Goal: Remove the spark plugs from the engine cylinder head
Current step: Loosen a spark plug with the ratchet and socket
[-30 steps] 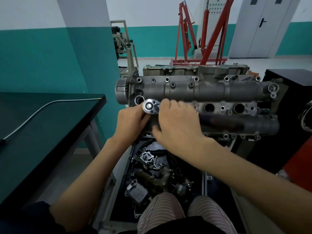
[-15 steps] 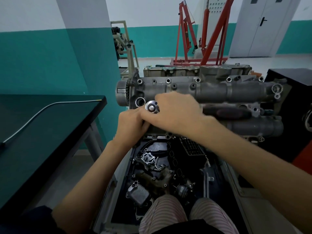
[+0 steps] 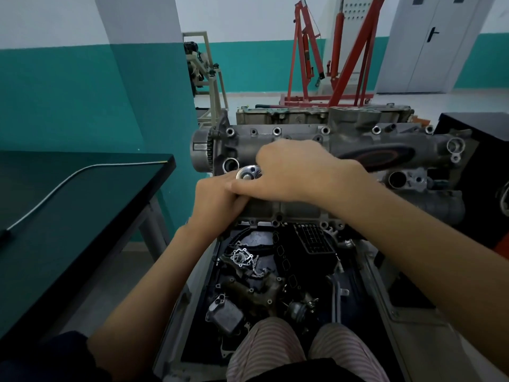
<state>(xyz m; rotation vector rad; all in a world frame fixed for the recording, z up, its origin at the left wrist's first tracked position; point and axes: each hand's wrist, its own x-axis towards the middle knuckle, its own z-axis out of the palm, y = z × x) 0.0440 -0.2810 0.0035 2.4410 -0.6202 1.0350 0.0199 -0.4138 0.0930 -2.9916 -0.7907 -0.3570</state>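
At the centre of the view, the engine cylinder head is seen lying crosswise on its stand. A ratchet with a round chrome head stands at its nine-o'clock end, its dark handle pointing toward three o'clock. The handle near the head is grasped by the right hand. Below the ratchet head, something hidden is clasped by the left hand. No spark plugs can be made out. At six o'clock, loose engine parts lie in a tray.

right hand: swung from near side up over cylinder head | ratchet handle: now angled toward far right | left hand: slightly lower
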